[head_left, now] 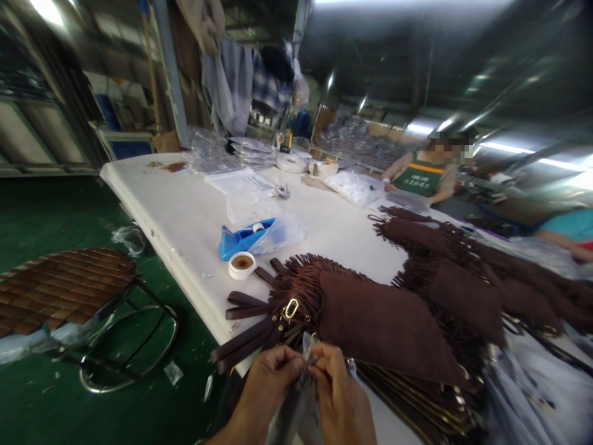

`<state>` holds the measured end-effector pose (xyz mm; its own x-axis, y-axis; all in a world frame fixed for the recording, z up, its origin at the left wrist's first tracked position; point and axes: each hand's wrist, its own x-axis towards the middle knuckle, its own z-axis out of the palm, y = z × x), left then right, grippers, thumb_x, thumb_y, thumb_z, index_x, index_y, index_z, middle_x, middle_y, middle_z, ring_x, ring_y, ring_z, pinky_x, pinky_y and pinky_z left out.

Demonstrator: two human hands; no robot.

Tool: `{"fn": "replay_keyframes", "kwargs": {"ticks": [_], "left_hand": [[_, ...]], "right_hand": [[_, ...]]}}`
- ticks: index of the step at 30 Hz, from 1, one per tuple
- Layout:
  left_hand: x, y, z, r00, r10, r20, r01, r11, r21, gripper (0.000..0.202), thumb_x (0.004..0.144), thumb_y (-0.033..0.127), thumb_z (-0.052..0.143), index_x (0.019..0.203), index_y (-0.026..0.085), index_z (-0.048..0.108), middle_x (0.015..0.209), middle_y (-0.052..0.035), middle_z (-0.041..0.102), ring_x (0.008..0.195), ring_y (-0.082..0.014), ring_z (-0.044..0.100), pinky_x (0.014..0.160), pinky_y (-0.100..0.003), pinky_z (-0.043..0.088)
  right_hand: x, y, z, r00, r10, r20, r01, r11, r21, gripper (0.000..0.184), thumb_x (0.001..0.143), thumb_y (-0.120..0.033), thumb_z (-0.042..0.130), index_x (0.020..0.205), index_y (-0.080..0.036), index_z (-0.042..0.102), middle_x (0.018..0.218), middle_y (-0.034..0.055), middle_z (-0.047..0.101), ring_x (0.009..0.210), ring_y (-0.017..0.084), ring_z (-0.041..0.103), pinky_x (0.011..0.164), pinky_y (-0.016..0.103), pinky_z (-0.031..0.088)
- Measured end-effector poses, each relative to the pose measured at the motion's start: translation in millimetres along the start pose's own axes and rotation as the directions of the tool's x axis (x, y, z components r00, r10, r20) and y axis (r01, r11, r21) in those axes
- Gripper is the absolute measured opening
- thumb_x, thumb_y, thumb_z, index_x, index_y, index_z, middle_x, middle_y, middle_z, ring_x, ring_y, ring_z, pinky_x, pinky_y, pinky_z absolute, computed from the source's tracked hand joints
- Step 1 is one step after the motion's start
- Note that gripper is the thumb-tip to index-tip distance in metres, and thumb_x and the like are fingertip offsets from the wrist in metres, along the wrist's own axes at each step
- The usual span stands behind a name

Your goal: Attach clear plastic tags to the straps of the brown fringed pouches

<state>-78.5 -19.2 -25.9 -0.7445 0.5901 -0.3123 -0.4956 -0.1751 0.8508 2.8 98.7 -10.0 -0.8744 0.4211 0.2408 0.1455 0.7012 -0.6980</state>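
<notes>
And here we are, right at the near edge of the brown fringed bag point(375, 315): 2 bare hands, fingertips nearly meeting. The left hand point(266, 383) has thumb and forefinger pinched on a gathered bit of clear plastic film point(287, 417), and the right hand point(340, 395) pinches the same gather from its own side. What sits inside that pinch, if anything, I cannot tell (the fingers cover it nicely).

The film lies just in front of the bag, its lower part hanging between the wrists. It looks light and limp, likely slippery and quick to crease, and thin enough to tear under a hard tug. Best hold, I'd judge: thumb and forefinger at the bunched edge, the 2 grips close together.

Around the bag, then! Flat brown straps point(250, 303) and a gold clasp point(291, 308) at its left end; beyond those, a white tub point(242, 266) and a blue tape dispenser point(245, 238). To its right, more brown bags point(463, 293) in a heap. Far beyond it, a co-worker in a green apron point(424, 178).
</notes>
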Motion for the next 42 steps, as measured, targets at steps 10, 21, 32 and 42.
{"fn": "replay_keyframes", "kwargs": {"ticks": [10, 21, 32, 42], "left_hand": [[-8, 9, 5.3, 0.997, -0.074, 0.01, 0.075, 0.97, -0.23, 0.029, 0.072, 0.037, 0.081, 0.075, 0.011, 0.067, 0.064, -0.0044, 0.065, 0.056, -0.0125, 0.054, 0.059, -0.023, 0.039], [-8, 18, 4.2, 0.953, 0.301, 0.03, -0.29, 0.88, 0.377, 0.016, 0.083, 0.025, 0.066, 0.07, 0.016, 0.068, 0.073, -0.004, 0.062, 0.072, -0.0186, 0.057, 0.07, -0.027, 0.041], [-10, 17, 2.1, 0.941, 0.34, -0.008, -0.272, 0.766, 0.583, 0.018, 0.088, 0.026, 0.058, 0.079, 0.019, 0.071, 0.072, -0.0032, 0.063, 0.07, -0.0198, 0.058, 0.065, -0.026, 0.042], [-17, 10, 10.3, 0.896, 0.431, -0.108, -0.3, 0.766, 0.568, 0.018, 0.087, 0.034, 0.063, 0.091, 0.022, 0.076, 0.087, -0.0064, 0.071, 0.084, -0.0236, 0.062, 0.077, -0.027, 0.044]], "right_hand": [[-7, -3, 15, 0.972, 0.219, -0.087, -0.177, 0.923, 0.341, 0.017, 0.091, -0.037, 0.052, 0.101, -0.023, 0.052, 0.076, -0.0006, 0.069, 0.063, 0.016, 0.064, 0.059, 0.023, 0.048], [0, 9, -4, 0.973, -0.222, 0.065, 0.224, 0.974, -0.024, 0.067, 0.081, 0.0, 0.036, 0.142, -0.027, 0.044, 0.11, 0.0036, 0.072, 0.088, 0.016, 0.071, 0.072, 0.023, 0.056], [5, 0, -6, 0.973, -0.202, 0.112, 0.224, 0.945, -0.237, 0.053, 0.077, 0.006, 0.039, 0.116, -0.025, 0.058, 0.09, 0.0016, 0.071, 0.065, 0.016, 0.068, 0.055, 0.022, 0.045], [7, 2, -5, 0.949, -0.315, 0.019, 0.31, 0.921, -0.234, 0.043, 0.082, 0.002, 0.039, 0.108, -0.023, 0.061, 0.083, 0.0009, 0.07, 0.063, 0.016, 0.068, 0.053, 0.022, 0.047]]}}
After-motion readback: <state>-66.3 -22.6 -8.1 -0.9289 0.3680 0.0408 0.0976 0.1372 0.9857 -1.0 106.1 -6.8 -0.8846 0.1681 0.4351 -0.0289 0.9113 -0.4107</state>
